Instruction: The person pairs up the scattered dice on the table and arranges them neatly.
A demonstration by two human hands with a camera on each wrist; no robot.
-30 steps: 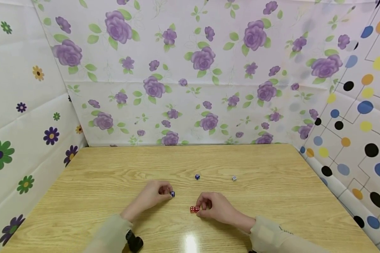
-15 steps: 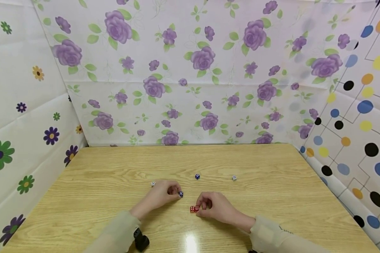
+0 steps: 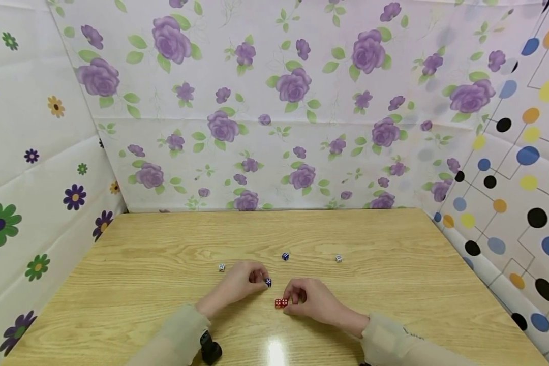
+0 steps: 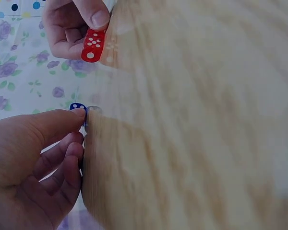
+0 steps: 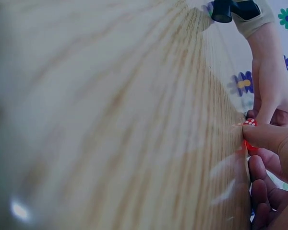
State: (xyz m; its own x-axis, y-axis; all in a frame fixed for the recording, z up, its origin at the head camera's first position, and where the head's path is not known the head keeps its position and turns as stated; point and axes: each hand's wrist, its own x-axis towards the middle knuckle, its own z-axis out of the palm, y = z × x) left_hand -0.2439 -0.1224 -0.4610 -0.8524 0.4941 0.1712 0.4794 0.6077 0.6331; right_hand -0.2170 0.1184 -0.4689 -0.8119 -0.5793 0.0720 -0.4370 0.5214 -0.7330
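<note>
Pinching blue die [image 3: 268, 282] in left hand [image 3: 241, 280]; pinching red dice [image 3: 281, 303] by right end in right hand [image 3: 315, 301], with row's long axis left to right.

We count 2 red dice [image 3: 278, 303] at the right hand [image 3: 314, 301]. Blue: 2. Near blue die [image 3: 268, 282] in the left hand [image 3: 240, 279], far blue die [image 3: 285, 256] ahead, between the hands. White: 2. Left white die [image 3: 221, 267] just left of the left hand, right white die [image 3: 339, 258] beyond the right. Total: 6.

Purple-flowered cloth [image 3: 265, 142] hangs behind a wood-grain table [image 3: 375, 279].
</note>
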